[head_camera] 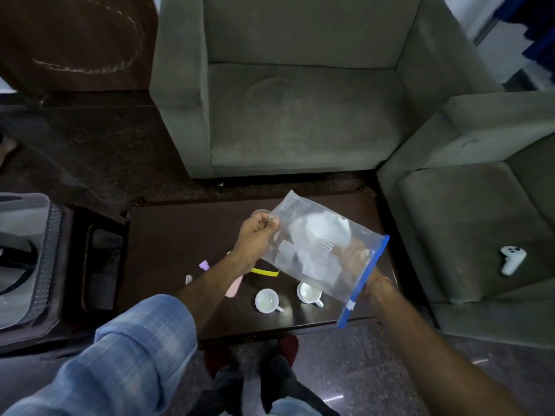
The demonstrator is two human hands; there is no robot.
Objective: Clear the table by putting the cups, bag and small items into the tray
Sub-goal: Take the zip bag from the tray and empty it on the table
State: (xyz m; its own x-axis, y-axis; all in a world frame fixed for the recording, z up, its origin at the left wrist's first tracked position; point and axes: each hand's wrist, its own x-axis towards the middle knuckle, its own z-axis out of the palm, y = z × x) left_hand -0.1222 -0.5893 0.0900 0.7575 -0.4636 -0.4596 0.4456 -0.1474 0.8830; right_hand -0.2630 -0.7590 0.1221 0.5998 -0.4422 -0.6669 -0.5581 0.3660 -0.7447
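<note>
Both hands hold a clear zip bag (318, 250) with a blue seal strip above the dark table (180, 235). My left hand (258, 232) pinches its far left corner. My right hand (375, 279) grips the blue-strip end and is mostly hidden behind the bag. White pieces show inside the bag. Two white cups (266, 300) (309, 292) stand near the table's front edge. A yellow strip (265, 272), a pink flat piece (232, 288), a small purple item (204, 265) and a small grey item (188, 279) lie left of the cups. A dark tray (90, 265) sits to the table's left.
A grey-green armchair (300, 115) stands behind the table and a second one (468, 220) to its right, with a white controller (512, 259) on the seat. A grey container (24, 259) is at the far left. My feet (255, 379) are below the table's front edge.
</note>
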